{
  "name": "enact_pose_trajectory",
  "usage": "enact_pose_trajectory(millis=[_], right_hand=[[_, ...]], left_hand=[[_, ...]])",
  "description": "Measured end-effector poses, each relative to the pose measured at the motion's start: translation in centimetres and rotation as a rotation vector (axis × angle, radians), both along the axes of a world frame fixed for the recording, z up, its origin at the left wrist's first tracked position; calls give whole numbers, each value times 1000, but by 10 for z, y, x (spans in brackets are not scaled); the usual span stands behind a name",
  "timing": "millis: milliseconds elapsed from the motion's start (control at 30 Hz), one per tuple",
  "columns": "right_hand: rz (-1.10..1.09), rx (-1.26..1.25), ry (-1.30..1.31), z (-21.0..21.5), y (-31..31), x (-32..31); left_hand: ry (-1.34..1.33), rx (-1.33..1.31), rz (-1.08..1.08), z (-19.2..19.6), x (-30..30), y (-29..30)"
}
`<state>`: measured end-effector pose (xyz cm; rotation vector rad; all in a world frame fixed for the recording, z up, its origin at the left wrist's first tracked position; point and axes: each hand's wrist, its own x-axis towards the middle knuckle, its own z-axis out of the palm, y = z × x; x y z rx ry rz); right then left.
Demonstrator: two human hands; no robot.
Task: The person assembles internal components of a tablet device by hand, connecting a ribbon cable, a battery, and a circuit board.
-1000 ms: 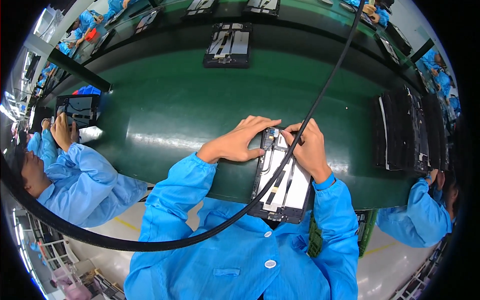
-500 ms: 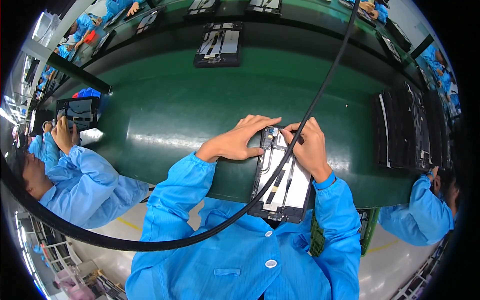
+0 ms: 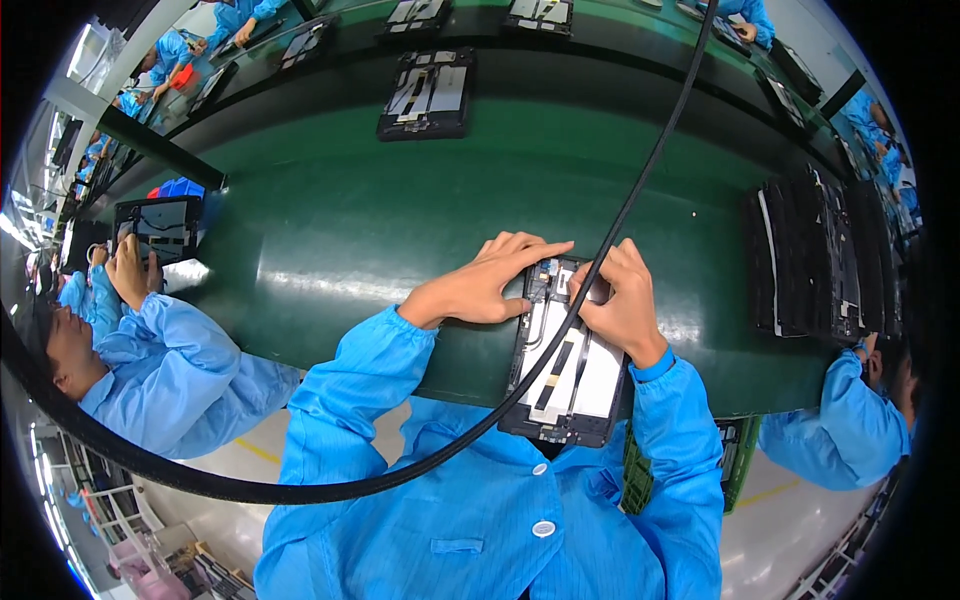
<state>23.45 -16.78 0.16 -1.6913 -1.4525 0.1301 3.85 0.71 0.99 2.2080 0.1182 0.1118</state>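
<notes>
An opened tablet [image 3: 600,370], black-framed with a bare silvery back and dark strips, lies lengthwise at the table's near edge. My left hand [image 3: 488,283] grips its upper left corner, thumb on the left edge and index finger stretched along the top. At the tablet's upper right, my right hand [image 3: 622,305] is closed, with thumb and forefinger pinched together over the inner parts. Whatever sits in that pinch is too small and covered to make out. A thick black cable [image 3: 592,275] crosses the view in front of the tablet and partly hides the right fingertips.
Another opened tablet [image 3: 427,95] lies at the far side of the green table [image 3: 330,230]. A stack of black tablet-like panels [image 3: 815,255] stands on the right. Beside me on the left, a co-worker [image 3: 190,370] handles a tablet [image 3: 160,225]. Below the table edge is a green crate [image 3: 738,460].
The right hand's fingers have curled in more and moved slightly down on the tablet. The far tablet has shifted a little left, while those behind it have shifted right.
</notes>
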Motion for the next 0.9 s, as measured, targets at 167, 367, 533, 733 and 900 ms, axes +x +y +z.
enact_pose_trajectory(millis=[167, 367, 533, 733, 900], right_hand=[[120, -85, 5, 8, -10, 5], [190, -116, 2, 7, -10, 11], [162, -152, 156, 9, -10, 13], [212, -111, 73, 8, -10, 14], [231, -95, 57, 4, -11, 14]], left_hand=[[-14, 3, 34, -6, -2, -2], [-56, -16, 90, -7, -2, -9], [-92, -33, 126, -7, -3, -14], [-159, -47, 155, -13, -3, -18], [-366, 16, 424, -20, -15, -43]])
